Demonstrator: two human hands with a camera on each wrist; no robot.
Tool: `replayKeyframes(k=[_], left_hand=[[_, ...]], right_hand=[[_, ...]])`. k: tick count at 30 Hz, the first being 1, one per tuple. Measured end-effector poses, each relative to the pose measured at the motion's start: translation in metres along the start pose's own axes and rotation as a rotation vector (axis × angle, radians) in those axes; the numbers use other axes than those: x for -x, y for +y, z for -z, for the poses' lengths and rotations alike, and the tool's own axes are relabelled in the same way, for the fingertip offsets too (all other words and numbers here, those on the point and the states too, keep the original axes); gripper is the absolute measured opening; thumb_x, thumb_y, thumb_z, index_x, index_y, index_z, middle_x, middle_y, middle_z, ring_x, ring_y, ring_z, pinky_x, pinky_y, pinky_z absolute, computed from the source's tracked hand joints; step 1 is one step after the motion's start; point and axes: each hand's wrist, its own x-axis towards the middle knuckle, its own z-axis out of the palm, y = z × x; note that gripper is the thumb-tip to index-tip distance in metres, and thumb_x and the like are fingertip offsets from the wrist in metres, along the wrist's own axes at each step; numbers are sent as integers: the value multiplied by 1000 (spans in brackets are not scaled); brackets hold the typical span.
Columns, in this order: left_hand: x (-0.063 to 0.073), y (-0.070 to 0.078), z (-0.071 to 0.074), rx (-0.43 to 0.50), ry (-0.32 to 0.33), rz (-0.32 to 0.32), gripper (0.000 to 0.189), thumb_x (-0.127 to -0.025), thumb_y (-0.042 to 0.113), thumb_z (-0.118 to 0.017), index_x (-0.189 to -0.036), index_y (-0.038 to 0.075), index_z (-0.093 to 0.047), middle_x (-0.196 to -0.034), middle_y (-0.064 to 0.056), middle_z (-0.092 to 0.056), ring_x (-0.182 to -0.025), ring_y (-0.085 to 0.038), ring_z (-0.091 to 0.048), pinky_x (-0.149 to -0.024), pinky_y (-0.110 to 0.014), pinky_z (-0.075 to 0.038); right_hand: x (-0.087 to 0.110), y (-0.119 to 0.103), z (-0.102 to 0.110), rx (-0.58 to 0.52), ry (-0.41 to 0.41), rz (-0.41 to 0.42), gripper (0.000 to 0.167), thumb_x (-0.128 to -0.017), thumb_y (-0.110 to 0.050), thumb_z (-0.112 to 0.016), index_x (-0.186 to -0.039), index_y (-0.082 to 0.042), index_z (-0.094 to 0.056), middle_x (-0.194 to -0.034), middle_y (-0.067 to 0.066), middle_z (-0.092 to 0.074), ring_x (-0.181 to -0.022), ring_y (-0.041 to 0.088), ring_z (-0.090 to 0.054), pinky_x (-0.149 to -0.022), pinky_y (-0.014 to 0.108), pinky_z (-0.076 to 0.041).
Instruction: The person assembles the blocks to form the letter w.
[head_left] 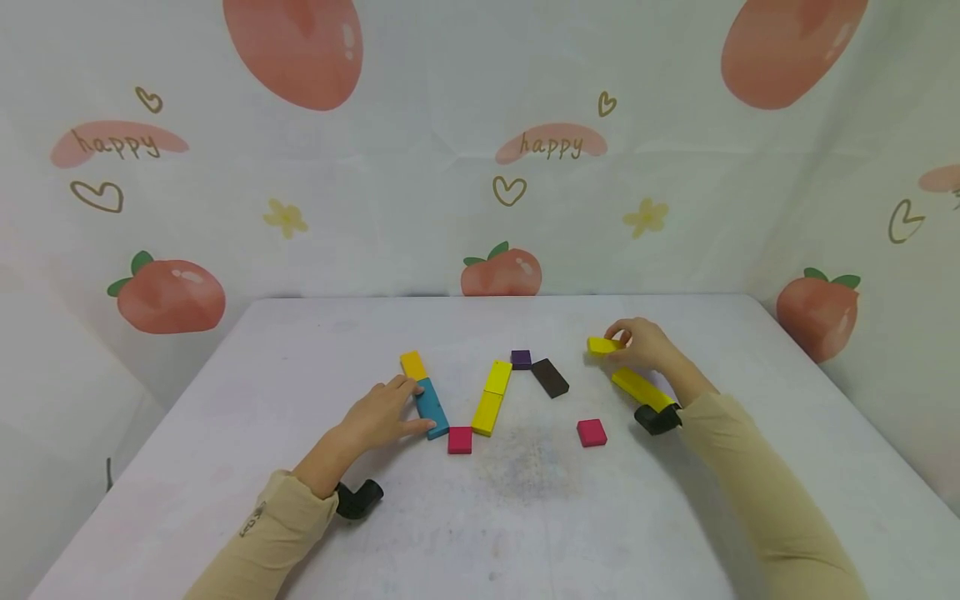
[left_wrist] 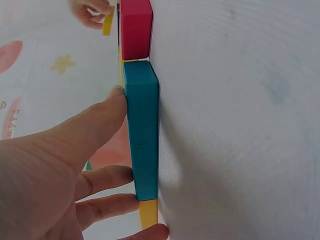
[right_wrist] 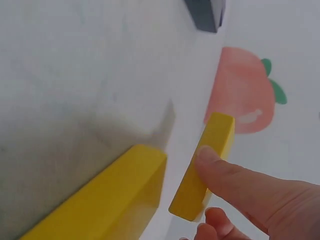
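My left hand (head_left: 381,414) rests its thumb and fingertips on a long blue block (head_left: 431,407), the thumb near one end and fingers towards the other. A short orange-yellow block (head_left: 412,364) meets the blue block's far end, and a red square block (head_left: 460,440) sits by its near end. My right hand (head_left: 647,343) pinches a short yellow block (right_wrist: 216,131) between thumb and fingers, raised off the table in the right wrist view. Below that hand lies a longer yellow block (head_left: 636,387), separate from the held one.
Two yellow blocks (head_left: 488,412) form a slanted line from the red block up towards a small purple block (head_left: 521,359). Beside the purple one lies a dark brown block (head_left: 550,378). Another red block (head_left: 592,432) is on the white table (head_left: 420,542). Behind hangs a printed curtain (head_left: 405,208).
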Motion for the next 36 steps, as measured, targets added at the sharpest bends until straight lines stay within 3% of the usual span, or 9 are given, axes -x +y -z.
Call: replayKeyframes(k=[9, 20, 36], left_hand=[[0, 1, 1, -9, -1, 3, 59, -83, 41, -67, -125, 2, -53, -132, -17, -49, -100, -30, -52, -90, -45, -50], [0, 1, 1, -5, -2, 5, 59, -83, 41, -67, -125, 3, -53, -132, -16, -49, -100, -30, -51, -90, -46, -50], [0, 2, 1, -21, -12, 12, 61, -83, 42, -66, -127, 2, -51, -134, -18, -47, -103, -31, -51, -92, -47, -49]], right_hand=[[14, -7, -2, -41, 7, 57, 33, -83, -16, -69, -112, -2, -61, -107, 25, -53, -90, 33, -50, -77, 36, -50], [26, -15, -12, -41, 33, 156, 29, -82, -17, -71, -106, -2, -63, -106, 21, -58, -93, 33, -54, -85, 44, -50], [38, -29, -23, -53, 20, 177, 26, -79, -16, -73, -97, -2, -61, -97, 14, -64, -86, 24, -54, -81, 37, -49]])
